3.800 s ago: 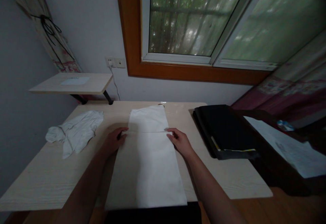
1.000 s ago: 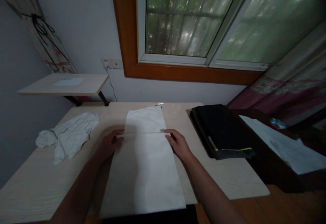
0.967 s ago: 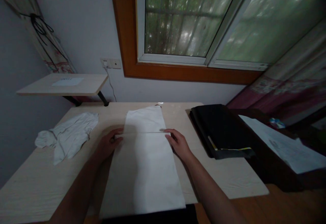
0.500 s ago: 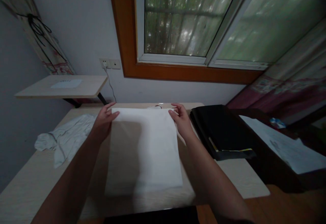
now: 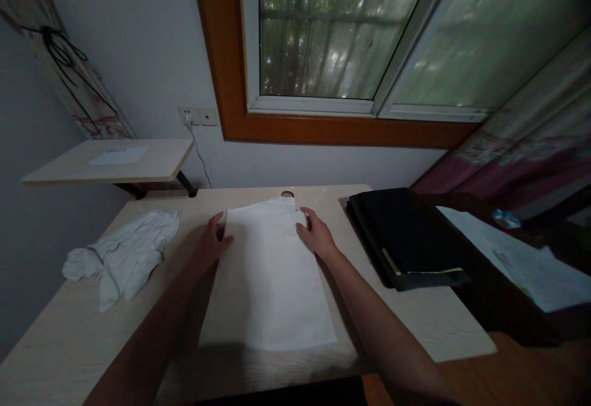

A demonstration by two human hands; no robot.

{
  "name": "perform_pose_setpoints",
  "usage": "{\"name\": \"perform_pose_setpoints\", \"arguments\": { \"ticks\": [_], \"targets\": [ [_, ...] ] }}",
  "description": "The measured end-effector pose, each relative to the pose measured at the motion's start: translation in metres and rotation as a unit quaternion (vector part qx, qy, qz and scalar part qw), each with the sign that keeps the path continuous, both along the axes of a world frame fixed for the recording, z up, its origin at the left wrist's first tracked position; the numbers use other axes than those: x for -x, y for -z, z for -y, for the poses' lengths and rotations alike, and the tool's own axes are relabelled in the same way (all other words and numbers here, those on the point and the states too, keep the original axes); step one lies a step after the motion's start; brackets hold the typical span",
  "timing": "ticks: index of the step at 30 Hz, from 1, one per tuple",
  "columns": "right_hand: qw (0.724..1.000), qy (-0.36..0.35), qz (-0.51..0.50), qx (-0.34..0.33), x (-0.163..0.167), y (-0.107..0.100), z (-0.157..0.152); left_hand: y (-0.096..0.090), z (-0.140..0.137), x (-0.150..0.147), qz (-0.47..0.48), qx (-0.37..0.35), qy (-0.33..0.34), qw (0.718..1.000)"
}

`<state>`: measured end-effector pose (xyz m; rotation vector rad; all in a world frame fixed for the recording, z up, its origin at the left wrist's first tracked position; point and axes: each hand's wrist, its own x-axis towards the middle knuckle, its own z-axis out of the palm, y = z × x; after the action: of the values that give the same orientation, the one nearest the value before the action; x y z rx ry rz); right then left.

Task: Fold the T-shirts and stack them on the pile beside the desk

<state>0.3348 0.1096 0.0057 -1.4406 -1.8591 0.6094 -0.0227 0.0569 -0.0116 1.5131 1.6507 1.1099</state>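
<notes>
A white rectangular cloth point(image 5: 272, 283) lies on the pale wooden table in front of me, its near edge on the tabletop. Its far left edge is between the thumb and fingers of my left hand point(image 5: 216, 243). At the far right corner my right hand point(image 5: 316, 233) grips it the same way, thumb on top. Another strip of white fabric shows just past the far edge, between my hands. Whether it belongs to the same piece I cannot tell. My left forearm casts a shadow over part of the cloth.
To the left lies a crumpled white garment point(image 5: 127, 255), below a raised shelf point(image 5: 161, 162) holding a paper sheet. Black folded fabric point(image 5: 406, 233) sits on the right of the table point(image 5: 443, 326). A small dark round object point(image 5: 287, 194) is near the back edge.
My hands have come closer together and lower, bringing the cloth's far end down towards the table. The strip of fabric beyond it now shows more.
</notes>
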Motion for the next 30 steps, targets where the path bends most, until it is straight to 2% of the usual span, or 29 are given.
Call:
{"name": "perform_pose_setpoints", "arguments": {
  "ticks": [3, 7, 9, 12, 15, 19, 21, 23, 26, 28, 30],
  "targets": [
    [0.999, -0.003, 0.030, 0.011, -0.004, -0.007, 0.015, -0.009, 0.018, -0.001, -0.001, 0.034, 0.019, 0.999],
    [0.998, -0.037, -0.016, 0.048, -0.015, -0.007, 0.034, -0.023, 0.042, 0.000, 0.028, 0.098, 0.080, 0.992],
    [0.997, -0.051, -0.035, 0.049, -0.019, -0.008, 0.042, -0.030, 0.050, -0.002, 0.046, 0.115, 0.090, 0.988],
    [0.996, -0.067, -0.049, 0.034, -0.017, -0.014, 0.051, -0.041, 0.057, -0.008, 0.074, 0.102, 0.080, 0.989],
    [0.990, -0.081, -0.113, 0.019, -0.009, -0.027, 0.055, -0.058, 0.059, -0.014, 0.138, 0.078, 0.079, 0.984],
    [0.982, -0.048, -0.183, -0.028, 0.004, -0.046, 0.039, -0.077, 0.052, -0.016, 0.233, 0.036, 0.051, 0.971],
    [0.983, -0.013, -0.179, -0.040, 0.008, -0.047, 0.023, -0.074, 0.040, -0.013, 0.242, 0.012, -0.001, 0.970],
    [0.989, 0.010, -0.146, -0.018, 0.011, -0.040, 0.004, -0.061, 0.025, -0.009, 0.222, 0.005, -0.051, 0.974],
    [0.997, 0.015, -0.058, 0.046, 0.014, -0.020, -0.015, -0.032, 0.006, -0.004, 0.140, 0.029, -0.060, 0.988],
    [0.998, 0.022, -0.019, 0.057, 0.014, -0.007, -0.019, -0.017, -0.001, -0.002, 0.081, 0.031, -0.057, 0.995],
    [0.998, 0.034, -0.007, 0.049, 0.014, 0.000, -0.018, -0.010, -0.002, -0.001, 0.056, 0.023, -0.057, 0.997]
  ]
}}
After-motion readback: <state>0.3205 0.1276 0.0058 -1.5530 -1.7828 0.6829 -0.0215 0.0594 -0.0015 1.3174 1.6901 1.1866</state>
